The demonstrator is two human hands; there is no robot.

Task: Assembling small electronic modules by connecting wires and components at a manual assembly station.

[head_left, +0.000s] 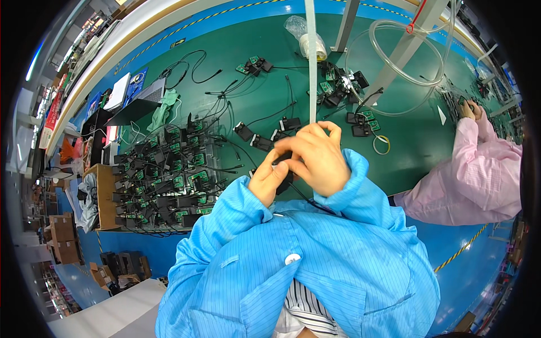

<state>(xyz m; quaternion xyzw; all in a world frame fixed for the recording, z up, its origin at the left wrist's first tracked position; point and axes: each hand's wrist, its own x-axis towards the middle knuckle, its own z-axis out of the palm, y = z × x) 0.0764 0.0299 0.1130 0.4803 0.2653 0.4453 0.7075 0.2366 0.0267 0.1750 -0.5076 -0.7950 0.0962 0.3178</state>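
Observation:
Close in front of my chest, my two hands meet around a small black part with a black cable trailing toward my right sleeve. My left hand grips it between thumb and fingers. The right hand is curled over it with thumb and fingers pinched together, slightly blurred, hiding most of the part. Just beyond my hands lie several black plug housings with cables. Toward the right are black housings with green circuit boards and a small yellowish wire ring.
At left stands a clear tray crowded with black housings, green boards and cables. A pale upright strip rises behind my hands. Clear tubing loops near a grey post. A co-worker in a pink sleeve works at right.

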